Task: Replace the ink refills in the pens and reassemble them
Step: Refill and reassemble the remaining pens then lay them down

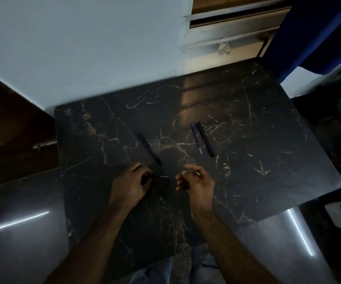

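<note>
On dark marble-veined counter (247, 181): L hand (129, 186) closed around dark pen barrel (145, 179), thin refill tip (162, 176) sticking out to the right. R hand (196, 184) loosely curled, poss. pinching sth small, unclear. Black capped pen (149, 149) just beyond L hand; purple slim refill (196, 138) beside second black pen (205, 138), far right.

A dark marble counter (247, 181) stood by a pale wall (83, 48). A blue curtain (319, 33) hung far right. The shiny floor (21, 232) caught light.

Two black pens (149, 148) (205, 138) lie diagonally; a purple refill (195, 137) lies just beside one.
</note>
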### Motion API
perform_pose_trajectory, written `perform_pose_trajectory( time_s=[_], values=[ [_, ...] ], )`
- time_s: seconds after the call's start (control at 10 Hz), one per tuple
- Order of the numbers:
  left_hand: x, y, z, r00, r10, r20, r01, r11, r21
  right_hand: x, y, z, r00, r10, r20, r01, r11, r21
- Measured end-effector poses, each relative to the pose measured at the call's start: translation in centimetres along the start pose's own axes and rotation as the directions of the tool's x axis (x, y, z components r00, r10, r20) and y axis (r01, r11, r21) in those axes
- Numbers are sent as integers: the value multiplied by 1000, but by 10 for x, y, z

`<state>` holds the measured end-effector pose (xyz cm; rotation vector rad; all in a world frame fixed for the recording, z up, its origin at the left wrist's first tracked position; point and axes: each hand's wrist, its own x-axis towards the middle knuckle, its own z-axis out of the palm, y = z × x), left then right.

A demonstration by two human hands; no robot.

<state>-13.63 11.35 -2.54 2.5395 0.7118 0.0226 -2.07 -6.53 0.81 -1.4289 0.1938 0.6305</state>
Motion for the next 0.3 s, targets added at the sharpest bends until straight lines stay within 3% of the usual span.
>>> perform_pose_trajectory(
  time_s=[0.2,0.3],
  values=[
    [-5,1,-1,1000,0,-15,0,1000,7,-1,-3,1,1000,-11,14,11,1000,-23],
    [-9,2,-1,997,-23,-72,21,999,-30,-5,-2,3,999,-31,21,33,993,-118]
  ],
)
